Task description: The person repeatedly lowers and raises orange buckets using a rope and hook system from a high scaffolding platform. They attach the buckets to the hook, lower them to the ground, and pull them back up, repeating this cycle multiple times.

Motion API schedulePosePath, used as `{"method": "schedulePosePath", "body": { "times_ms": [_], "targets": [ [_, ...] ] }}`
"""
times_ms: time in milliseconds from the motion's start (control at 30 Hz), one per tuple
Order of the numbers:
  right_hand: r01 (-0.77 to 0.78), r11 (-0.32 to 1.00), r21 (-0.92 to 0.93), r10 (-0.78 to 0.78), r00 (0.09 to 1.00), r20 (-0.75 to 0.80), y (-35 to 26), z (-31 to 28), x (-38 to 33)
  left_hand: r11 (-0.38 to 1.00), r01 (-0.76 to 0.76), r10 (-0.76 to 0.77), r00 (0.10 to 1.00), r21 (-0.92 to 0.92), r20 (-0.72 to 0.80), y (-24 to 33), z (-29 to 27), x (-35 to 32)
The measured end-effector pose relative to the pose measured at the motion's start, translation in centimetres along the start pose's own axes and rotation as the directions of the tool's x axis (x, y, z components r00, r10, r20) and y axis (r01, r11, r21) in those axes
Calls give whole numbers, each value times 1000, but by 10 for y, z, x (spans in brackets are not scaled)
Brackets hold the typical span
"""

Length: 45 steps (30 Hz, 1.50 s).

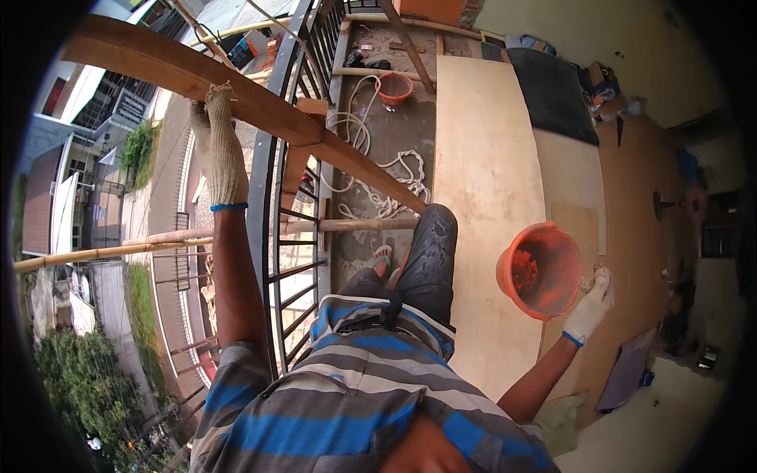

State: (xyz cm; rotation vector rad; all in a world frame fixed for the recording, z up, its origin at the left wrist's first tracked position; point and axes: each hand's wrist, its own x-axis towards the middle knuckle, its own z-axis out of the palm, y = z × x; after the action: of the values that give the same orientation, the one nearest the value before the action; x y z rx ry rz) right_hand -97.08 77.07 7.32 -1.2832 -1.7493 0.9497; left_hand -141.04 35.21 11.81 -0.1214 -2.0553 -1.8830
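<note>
Out to the left, my left hand (218, 130), in a cream knitted glove with a blue cuff, grips the lower edge of a long wooden beam (268, 107). The beam slants over the black metal railing, its near end by my knee. On the right, my gloved right hand (592, 304) holds an orange bucket (511, 272) at its rim side. Reddish residue coats the bucket's inside, and its mouth is tilted toward me. Some fingers of both hands are hidden.
The black railing (277, 236) runs along my left, with a drop to a street beyond. A bamboo pole (118, 254) crosses it. White rope (398, 183) lies coiled on the balcony floor near another orange bucket (395, 89). Plywood sheets (485, 158) lie to the right.
</note>
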Motion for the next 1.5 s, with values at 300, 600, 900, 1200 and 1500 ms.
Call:
{"method": "schedulePosePath", "body": {
  "times_ms": [300, 600, 900, 1200, 1500],
  "targets": [
    [107, 988, 114, -100, 993, -67, -77, 100, 81, 996, 60, -69, 987, -65, -147, -11, 18, -2],
    [145, 989, 1, -141, 961, 239, -90, 265, 169, 982, 129, -178, 860, -135, -477, -15, 69, -13],
    [296, 951, -87, -91, 539, 837, -81, 539, 244, 950, 295, -196, 310, -102, -930, -3, 116, 8],
    [501, 843, 196, -9, -350, 937, -123, 805, 264, 909, 389, 163, -8, 147, -987, -1, 137, 49],
    [525, 751, 400, 39, -641, 767, -209, 909, 247, 952, 304, 25, 44, 37, -999, -2, 117, 15]
  ]
}}
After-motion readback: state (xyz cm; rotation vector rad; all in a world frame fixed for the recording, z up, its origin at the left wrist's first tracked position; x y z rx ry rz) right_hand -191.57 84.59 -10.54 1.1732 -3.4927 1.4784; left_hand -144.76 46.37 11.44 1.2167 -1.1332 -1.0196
